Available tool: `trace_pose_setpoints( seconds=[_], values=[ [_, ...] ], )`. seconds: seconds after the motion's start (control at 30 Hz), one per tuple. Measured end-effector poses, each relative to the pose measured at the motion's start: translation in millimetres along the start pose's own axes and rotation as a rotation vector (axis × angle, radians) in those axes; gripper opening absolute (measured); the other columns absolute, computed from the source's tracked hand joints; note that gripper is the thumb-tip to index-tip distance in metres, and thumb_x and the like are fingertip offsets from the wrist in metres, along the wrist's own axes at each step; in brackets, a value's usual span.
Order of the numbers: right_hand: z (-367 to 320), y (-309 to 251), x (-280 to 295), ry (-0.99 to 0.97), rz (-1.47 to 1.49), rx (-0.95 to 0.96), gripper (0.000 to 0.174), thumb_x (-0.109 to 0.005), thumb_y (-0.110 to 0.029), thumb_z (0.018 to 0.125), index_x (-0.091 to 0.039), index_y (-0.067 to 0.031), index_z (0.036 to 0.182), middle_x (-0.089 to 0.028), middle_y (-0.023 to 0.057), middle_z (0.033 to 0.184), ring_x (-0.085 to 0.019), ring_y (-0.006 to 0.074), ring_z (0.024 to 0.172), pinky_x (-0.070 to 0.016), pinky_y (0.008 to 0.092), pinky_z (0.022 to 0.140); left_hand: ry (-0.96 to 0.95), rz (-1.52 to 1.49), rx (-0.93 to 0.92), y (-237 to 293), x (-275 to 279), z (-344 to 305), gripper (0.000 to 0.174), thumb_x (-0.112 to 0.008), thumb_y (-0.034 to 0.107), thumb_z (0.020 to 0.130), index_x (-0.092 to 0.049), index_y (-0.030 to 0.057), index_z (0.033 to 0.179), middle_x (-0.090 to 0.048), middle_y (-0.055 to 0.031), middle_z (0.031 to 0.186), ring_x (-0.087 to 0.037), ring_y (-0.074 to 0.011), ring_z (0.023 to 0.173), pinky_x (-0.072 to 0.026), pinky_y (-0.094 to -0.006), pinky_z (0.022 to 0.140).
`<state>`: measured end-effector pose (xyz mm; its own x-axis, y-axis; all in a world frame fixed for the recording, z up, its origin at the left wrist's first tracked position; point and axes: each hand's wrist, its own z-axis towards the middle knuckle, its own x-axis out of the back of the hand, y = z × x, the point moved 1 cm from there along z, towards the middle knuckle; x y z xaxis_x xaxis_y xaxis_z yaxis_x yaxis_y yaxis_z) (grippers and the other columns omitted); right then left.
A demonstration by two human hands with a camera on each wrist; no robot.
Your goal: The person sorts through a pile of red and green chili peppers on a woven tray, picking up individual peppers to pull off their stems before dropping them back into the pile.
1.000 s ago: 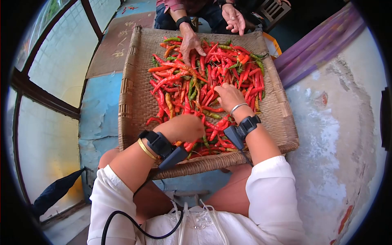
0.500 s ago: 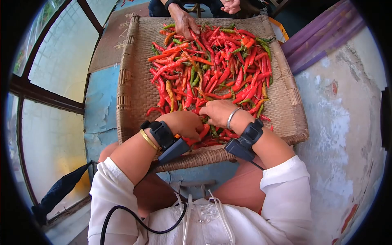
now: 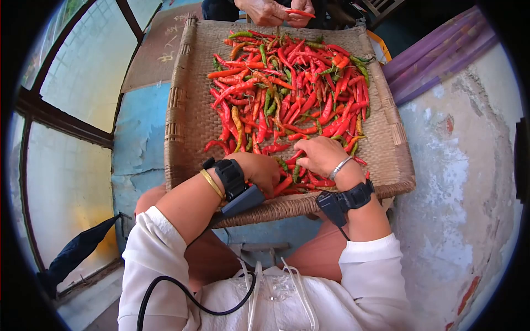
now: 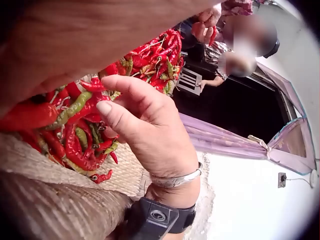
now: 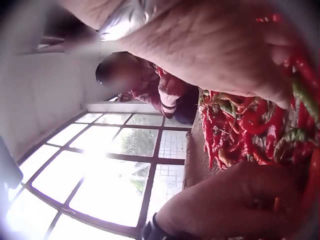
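Observation:
Red chili peppers (image 3: 287,102), with some green and orange ones among them, lie heaped in a woven basket tray (image 3: 182,121). My left hand (image 3: 258,170) is low over the near part of the heap, its fingers curled round red chilies; one red chili (image 3: 282,186) sticks out beside it. The left fingertips are mostly hidden in the head view. Just right of it, my right hand (image 3: 323,157) reaches into the peppers, fingertips beside a red chili. In the left wrist view, the right hand's thumb and index finger (image 4: 127,85) stand apart with a gap between them.
Across the tray, another person's hands (image 3: 270,12) hold a red chili (image 3: 301,12). Framed windows (image 3: 66,83) line the left side. A purple curtain (image 3: 441,52) hangs at the right by a worn wall (image 3: 441,165). The tray's thick near rim (image 3: 276,212) lies under my wrists.
My right hand has come back from the middle of the heap to beside my left, then shifted slightly right. The other person's hand has left the heap with a red chili.

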<state>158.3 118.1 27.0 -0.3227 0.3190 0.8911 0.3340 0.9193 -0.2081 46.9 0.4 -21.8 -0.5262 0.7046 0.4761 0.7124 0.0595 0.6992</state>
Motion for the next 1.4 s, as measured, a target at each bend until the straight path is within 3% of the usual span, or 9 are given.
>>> trace_pose_setpoints(
  seconds=[0.17,0.5,0.77,0.9,0.97,1.03,1.2,1.3,1.4],
  values=[
    [5,26,-6,0.100,0.082,-0.026,0.026,-0.060,-0.021,0.070,-0.058,-0.0109,0.094,-0.061,0.0121,0.080,-0.057,0.0308,0.080,-0.0448,0.0410,0.070,0.022,-0.230,0.012,1,-3,1,0.025,-0.063,0.023,0.069,-0.063,0.0040,0.084,-0.062,-0.0080,0.073,-0.058,-0.0181,0.069,-0.0433,-0.0310,0.061],
    [11,13,-12,-0.187,0.114,0.146,0.037,-0.053,-0.007,0.070,-0.056,-0.0159,0.105,-0.059,0.0139,0.092,-0.055,0.0304,0.088,-0.0436,0.0398,0.076,0.085,-0.206,0.075,14,14,-11,0.023,-0.061,0.022,0.071,-0.062,0.0036,0.086,-0.062,-0.0064,0.073,-0.057,-0.0141,0.067,-0.0433,-0.0270,0.061],
    [12,23,-16,-0.113,-0.037,0.060,0.018,-0.052,-0.010,0.068,-0.060,-0.0099,0.084,-0.060,0.0128,0.081,-0.057,0.0298,0.081,-0.0443,0.0402,0.071,0.281,-0.525,0.245,23,45,-45,0.015,-0.060,0.013,0.076,-0.062,0.0021,0.086,-0.060,0.0021,0.073,-0.052,-0.0033,0.064,-0.0410,-0.0182,0.057],
    [4,28,-2,0.009,0.129,0.083,0.016,-0.054,-0.013,0.068,-0.061,-0.0094,0.082,-0.060,0.0131,0.079,-0.057,0.0298,0.080,-0.0445,0.0399,0.071,0.419,-0.927,0.103,10,46,-55,0.010,-0.058,0.006,0.077,-0.061,-0.0008,0.084,-0.060,-0.0006,0.074,-0.052,-0.0038,0.064,-0.0409,-0.0170,0.056],
    [4,32,-2,0.060,0.204,0.084,0.016,-0.054,-0.014,0.068,-0.060,-0.0079,0.081,-0.060,0.0130,0.078,-0.057,0.0297,0.077,-0.0446,0.0392,0.069,0.436,-0.891,0.045,10,50,-62,0.011,-0.056,0.010,0.080,-0.060,0.0002,0.083,-0.055,0.0021,0.065,-0.048,-0.0016,0.058,-0.0373,-0.0154,0.050],
    [7,34,1,0.262,0.306,0.126,0.013,-0.057,-0.014,0.068,-0.062,-0.0079,0.079,-0.060,0.0139,0.075,-0.058,0.0293,0.075,-0.0457,0.0393,0.067,0.483,-1.045,-0.017,7,55,-71,0.009,-0.056,0.009,0.079,-0.060,0.0015,0.083,-0.055,0.0020,0.065,-0.043,-0.0012,0.049,-0.0314,-0.0152,0.042],
    [1,33,13,0.536,0.778,0.061,0.021,-0.061,-0.021,0.073,-0.058,-0.0004,0.069,-0.056,0.0114,0.060,-0.054,0.0216,0.055,-0.0415,0.0325,0.054,0.635,-1.206,-0.337,5,61,-83,0.013,-0.055,0.011,0.080,-0.058,0.0019,0.089,-0.062,-0.0133,0.075,-0.038,-0.0013,0.040,-0.0266,-0.0140,0.037],
    [3,39,14,0.541,1.031,-0.069,0.022,-0.060,-0.021,0.074,-0.057,0.0005,0.068,-0.053,0.0094,0.056,-0.051,0.0170,0.053,-0.0405,0.0307,0.052,0.728,-1.207,-0.525,-8,60,-81,0.014,-0.054,0.012,0.080,-0.058,0.0018,0.089,-0.061,-0.0135,0.076,-0.036,-0.0013,0.038,-0.0259,-0.0139,0.036],
    [7,46,10,0.499,0.971,-0.113,0.024,-0.059,-0.020,0.075,-0.054,0.0014,0.064,-0.050,0.0071,0.052,-0.048,0.0131,0.048,-0.0396,0.0296,0.049,0.814,-1.230,-0.469,0,69,-84,0.019,-0.054,0.014,0.082,-0.056,0.0010,0.095,-0.061,-0.0130,0.079,-0.041,-0.0019,0.045,-0.0313,-0.0135,0.042]
  ],
)
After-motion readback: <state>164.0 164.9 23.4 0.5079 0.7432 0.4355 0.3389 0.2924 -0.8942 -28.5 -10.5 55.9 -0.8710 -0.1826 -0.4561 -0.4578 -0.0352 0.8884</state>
